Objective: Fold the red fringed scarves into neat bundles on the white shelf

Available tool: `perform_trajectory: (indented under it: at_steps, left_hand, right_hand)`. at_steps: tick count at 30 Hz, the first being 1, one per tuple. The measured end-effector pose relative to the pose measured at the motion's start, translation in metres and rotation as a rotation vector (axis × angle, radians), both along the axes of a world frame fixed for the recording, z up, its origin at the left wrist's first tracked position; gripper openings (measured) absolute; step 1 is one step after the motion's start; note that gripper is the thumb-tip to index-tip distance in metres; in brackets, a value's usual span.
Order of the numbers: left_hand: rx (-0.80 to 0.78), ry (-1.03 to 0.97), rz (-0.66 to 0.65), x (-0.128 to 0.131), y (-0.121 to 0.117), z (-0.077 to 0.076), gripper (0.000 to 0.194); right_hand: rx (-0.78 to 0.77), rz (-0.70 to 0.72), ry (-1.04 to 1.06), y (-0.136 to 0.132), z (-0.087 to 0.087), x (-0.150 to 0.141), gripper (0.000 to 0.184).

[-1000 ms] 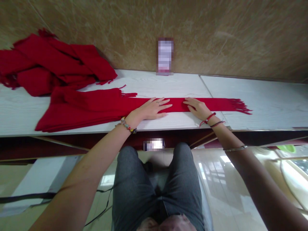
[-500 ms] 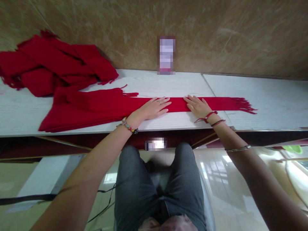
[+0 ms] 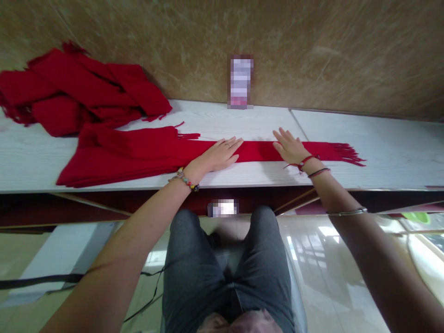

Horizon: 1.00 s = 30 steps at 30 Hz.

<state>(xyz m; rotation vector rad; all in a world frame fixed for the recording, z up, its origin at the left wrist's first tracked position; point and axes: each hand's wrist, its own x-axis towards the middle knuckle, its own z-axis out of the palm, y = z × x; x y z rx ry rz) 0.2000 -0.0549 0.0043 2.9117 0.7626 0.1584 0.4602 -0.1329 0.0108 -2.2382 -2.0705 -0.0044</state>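
A red fringed scarf [image 3: 260, 151] lies lengthwise as a narrow strip on the white table, its fringe pointing right. My left hand [image 3: 222, 154] rests flat on the strip, fingers together and stretched out. Farther right, my right hand [image 3: 290, 147] is over the same strip with its fingers spread; whether it presses on the cloth I cannot tell. Left of my left hand, folded red scarf cloth [image 3: 128, 155] in wider layers adjoins the strip, with a short fringe at its upper right corner.
A loose heap of red scarves [image 3: 90, 92] lies at the back left, against the brown marbled wall [image 3: 312, 51]. A blurred-out rectangular item [image 3: 240, 82] stands at the wall. The white table's [image 3: 391, 152] front edge runs just above my knees. A dark cable [image 3: 152, 296] hangs at lower left.
My right hand has shifted slightly to the right along the strip, its fingers now reaching past the far edge. My left hand stays nearly in place, fingers closer together. The fringed end sits slightly further left.
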Motion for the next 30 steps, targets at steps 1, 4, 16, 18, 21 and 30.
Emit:
perform_trajectory:
  at_steps: [1,4,16,18,21,30]
  left_hand:
    - [0.009,0.024,-0.005,0.0,0.0,0.0,0.058]
    - [0.029,0.059,-0.005,0.001,-0.001,-0.001,0.056]
    - [0.026,0.066,-0.062,0.0,0.001,-0.001,0.048]
    - [0.022,0.068,-0.066,0.0,0.002,-0.001,0.048]
    - [0.022,0.06,-0.067,0.0,0.002,-0.001,0.048]
    - [0.042,0.067,-0.066,0.0,0.002,-0.001,0.048]
  right_hand:
    - [0.058,0.086,0.02,0.004,-0.005,-0.015,0.055]
    - [0.083,0.204,0.02,0.009,-0.017,-0.047,0.053]
    - [-0.005,-0.083,-0.079,-0.021,-0.022,0.07,0.053]
    - [-0.047,-0.177,-0.099,-0.025,-0.021,0.092,0.055]
    - [-0.149,-0.316,-0.104,-0.031,-0.016,0.116,0.057]
    - [0.052,-0.151,-0.117,-0.029,-0.004,0.076,0.056]
